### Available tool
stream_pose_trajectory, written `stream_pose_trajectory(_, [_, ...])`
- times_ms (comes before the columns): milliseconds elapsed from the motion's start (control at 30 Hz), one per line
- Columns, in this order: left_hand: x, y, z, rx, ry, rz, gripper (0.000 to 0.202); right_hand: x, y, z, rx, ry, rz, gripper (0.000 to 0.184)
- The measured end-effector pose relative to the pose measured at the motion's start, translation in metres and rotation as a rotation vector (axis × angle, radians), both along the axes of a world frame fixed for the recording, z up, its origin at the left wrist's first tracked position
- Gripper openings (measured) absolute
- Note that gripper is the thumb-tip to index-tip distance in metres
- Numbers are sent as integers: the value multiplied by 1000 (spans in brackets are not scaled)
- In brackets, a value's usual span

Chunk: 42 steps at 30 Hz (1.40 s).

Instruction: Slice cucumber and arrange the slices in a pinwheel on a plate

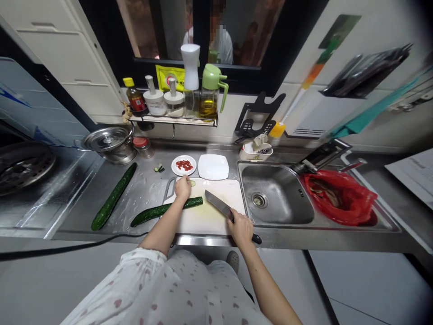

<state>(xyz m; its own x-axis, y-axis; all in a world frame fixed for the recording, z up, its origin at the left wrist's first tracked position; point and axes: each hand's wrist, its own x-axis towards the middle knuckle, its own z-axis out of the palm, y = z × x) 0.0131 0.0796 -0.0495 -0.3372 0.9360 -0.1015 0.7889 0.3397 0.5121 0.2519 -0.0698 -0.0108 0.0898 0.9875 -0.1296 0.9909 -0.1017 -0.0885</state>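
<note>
A long green cucumber lies across the left part of a white cutting board. My left hand is closed over it near its right end, pressing it down. My right hand grips the handle of a kitchen knife, whose blade hangs just over the board, right of the cucumber's cut end. A thin cucumber slice rests on the board beside my left hand.
A second cucumber lies on the wet steel counter at left, near a lidded pot. Behind the board stand a small dish of red chilli and an empty white plate. The sink and a red bag are right.
</note>
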Motion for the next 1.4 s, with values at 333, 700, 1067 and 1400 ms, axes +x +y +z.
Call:
stream_pose_trajectory(333, [-8,-9,-7,51,112,-177,25,0,1,5,-26,-2,-22,35])
stream_pose_trajectory(700, [-7,-7,-5,17,113,-182,26,-2,3,6,-27,-3,-34,33])
stream_pose_trajectory(1067, [-10,-42,7,52,89,-197,26,-5,4,7,-37,44,-51,32])
stream_pose_trajectory(1400, [-5,-95,7,352,58,-448,25,-13,8,6,-69,131,-84,33])
